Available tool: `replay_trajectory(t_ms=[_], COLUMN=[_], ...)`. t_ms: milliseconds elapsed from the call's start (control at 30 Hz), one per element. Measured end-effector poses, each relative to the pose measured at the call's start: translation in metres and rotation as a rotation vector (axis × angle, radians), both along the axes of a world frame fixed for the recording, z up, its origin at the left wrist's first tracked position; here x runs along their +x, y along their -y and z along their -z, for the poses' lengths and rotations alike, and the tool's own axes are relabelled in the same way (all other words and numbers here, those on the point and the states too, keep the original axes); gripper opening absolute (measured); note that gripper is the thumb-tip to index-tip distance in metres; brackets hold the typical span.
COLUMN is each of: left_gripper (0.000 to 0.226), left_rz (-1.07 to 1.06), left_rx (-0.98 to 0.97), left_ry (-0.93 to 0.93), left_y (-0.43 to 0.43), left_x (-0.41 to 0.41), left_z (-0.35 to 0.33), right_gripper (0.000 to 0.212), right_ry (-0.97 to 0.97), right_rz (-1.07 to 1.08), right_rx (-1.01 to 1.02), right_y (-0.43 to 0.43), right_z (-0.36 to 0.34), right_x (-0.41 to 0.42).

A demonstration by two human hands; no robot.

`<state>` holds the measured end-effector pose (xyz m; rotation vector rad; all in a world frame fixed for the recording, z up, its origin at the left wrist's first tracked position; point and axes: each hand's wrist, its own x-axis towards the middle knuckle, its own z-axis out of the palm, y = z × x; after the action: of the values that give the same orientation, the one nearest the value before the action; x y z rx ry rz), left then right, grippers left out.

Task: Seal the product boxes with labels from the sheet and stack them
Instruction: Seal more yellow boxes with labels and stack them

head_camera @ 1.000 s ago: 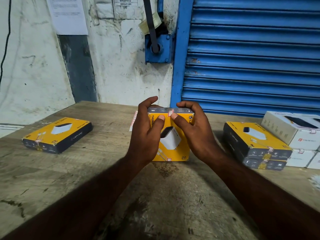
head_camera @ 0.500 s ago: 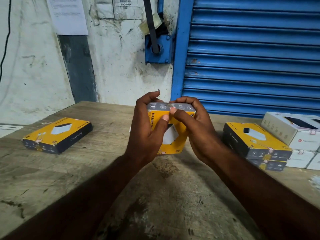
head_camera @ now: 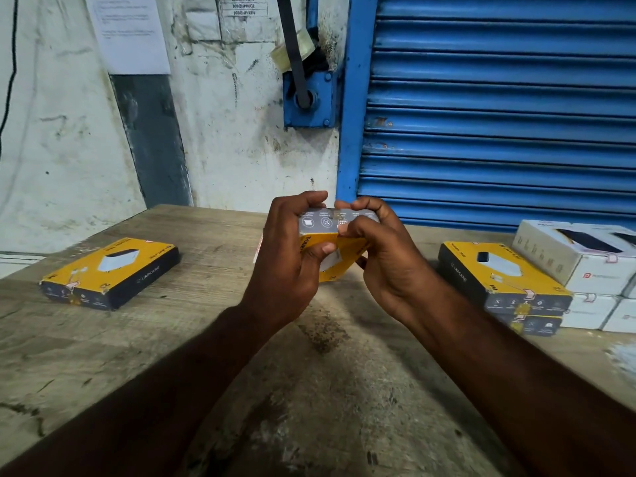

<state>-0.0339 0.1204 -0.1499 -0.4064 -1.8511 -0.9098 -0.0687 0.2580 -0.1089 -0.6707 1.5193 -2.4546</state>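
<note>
— So, what's the layout, biggest things first?

— Wooden table [head_camera: 103, 356] against a blue roller shutter [head_camera: 499, 115]. On its right side is a stack of two yellow Lapcare boxes [head_camera: 499, 280] with labels over their end flaps, just beside a pile of white boxes [head_camera: 585, 266]. Far left, one more yellow box [head_camera: 110, 273] lies flat by itself.

— And the one being sealed?

— That yellow Lapcare box [head_camera: 339, 220] is in the middle, off the table, between both hands. A second ago it sat lower with its yellow face towards the camera. Now it is raised and tipped so the grey end panel shows.

— How is it held?

— The left hand [head_camera: 285, 266] wraps its left side, fingers curled over the top and thumb on the yellow face. The right hand [head_camera: 389, 263] clasps the right side, thumb pressing at the edge where grey meets yellow.

— So the label is on?

— I'd judge it is being rubbed down under that thumb, though the label is mostly hidden. What may be a corner of the label sheet [head_camera: 258, 247] peeks out behind the left hand. Stacking on the right-hand pile looks like what remains for this box.
</note>
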Motion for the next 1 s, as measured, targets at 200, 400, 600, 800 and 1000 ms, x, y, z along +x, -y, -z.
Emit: replay_trajectory(t_ms=[200,400,600,800,1000], left_gripper=[0.062,0.069,0.065,0.069,0.066], left_rz=[0.032,0.024,0.033,0.026,0.052], left_rx=[0.0,-0.071,-0.119,0.028,0.253], left_ry=[0.027,0.03,0.057,0.152,0.291], left_y=[0.003,0.006,0.004,0.004,0.008], left_x=[-0.001,-0.001,-0.002,-0.005,-0.012], left_z=[0.001,0.0,0.001,0.006,0.01], right_gripper=[0.036,0.038,0.033,0.018,0.046], right_ry=[0.022,0.058,0.055,0.021,-0.188], right_rz=[-0.021,-0.029,-0.027,0.018,0.077], right_rx=[-0.014,0.047,0.079,0.086,0.186], right_y=[-0.001,-0.006,-0.008,-0.006,-0.003], right_z=[0.003,0.002,0.004,0.008,0.015], right_x=[-0.003,-0.008,-0.015,-0.018,-0.018])
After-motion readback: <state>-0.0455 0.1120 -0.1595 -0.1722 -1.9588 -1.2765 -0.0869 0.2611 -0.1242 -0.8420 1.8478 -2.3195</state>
